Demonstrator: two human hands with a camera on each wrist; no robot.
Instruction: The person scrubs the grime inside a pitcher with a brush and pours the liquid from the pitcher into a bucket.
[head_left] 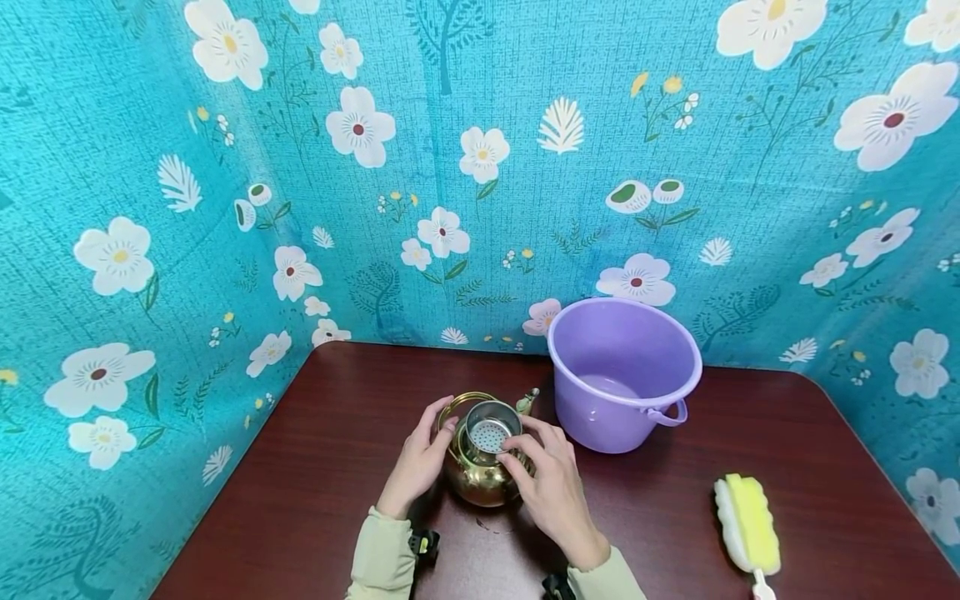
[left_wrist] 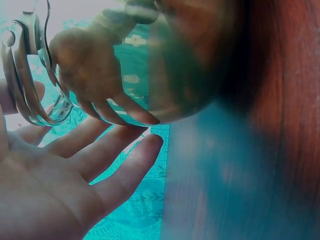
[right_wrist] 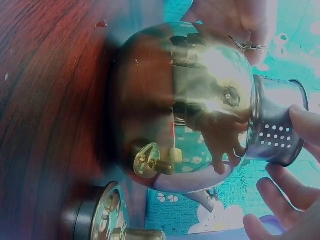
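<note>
A shiny brass-coloured teapot stands upright on the table, its looped handle folded toward the left side. With thumb and fingers about this handle, my left hand holds the teapot, other fingers reaching along its body. A perforated metal tea strainer sits in the mouth, its upper part protruding. My right hand pinches the strainer's rim between thumb and fingers. The teapot lid, with a knob, lies on the table beside the pot in the right wrist view; in the head view it is hidden.
A purple bucket with a side handle stands behind and right of the teapot. A yellow-and-white sponge brush lies at the right of the dark wooden table. Flowered blue cloth hangs around the table's back and sides.
</note>
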